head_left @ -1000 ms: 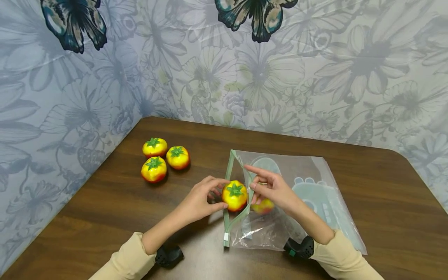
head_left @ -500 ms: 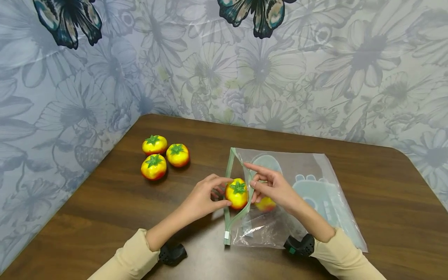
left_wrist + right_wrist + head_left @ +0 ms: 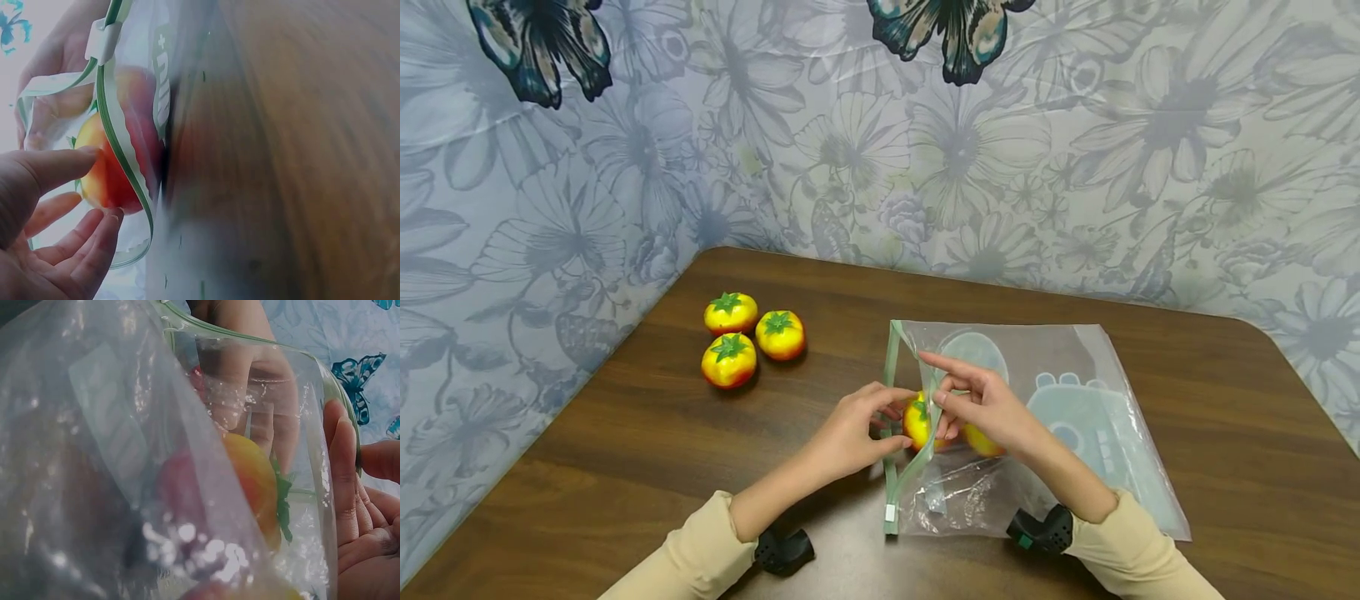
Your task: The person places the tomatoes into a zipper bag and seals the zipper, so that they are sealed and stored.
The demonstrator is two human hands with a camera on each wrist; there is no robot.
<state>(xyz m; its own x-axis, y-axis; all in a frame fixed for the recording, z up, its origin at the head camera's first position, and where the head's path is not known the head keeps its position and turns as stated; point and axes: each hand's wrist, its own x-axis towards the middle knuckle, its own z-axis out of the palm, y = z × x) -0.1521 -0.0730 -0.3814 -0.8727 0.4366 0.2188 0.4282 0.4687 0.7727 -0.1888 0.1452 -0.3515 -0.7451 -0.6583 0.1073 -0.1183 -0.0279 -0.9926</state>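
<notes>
The left hand (image 3: 53, 250) is holding a yellow-and-red fruit (image 3: 109, 175) with green leaves, thumb and fingertips touching it, at the open edge of a clear bag (image 3: 144, 37). The bag's green zip (image 3: 115, 140) is curving across the fruit, carrying a white slider (image 3: 103, 42). A second reddish round shape (image 3: 132, 84) is showing through the plastic, beside pale lettering (image 3: 162, 94). Behind the bag's edge, the right hand (image 3: 65, 53) is partly appearing. The bag is lying on a blurred brown surface (image 3: 300, 156).
</notes>
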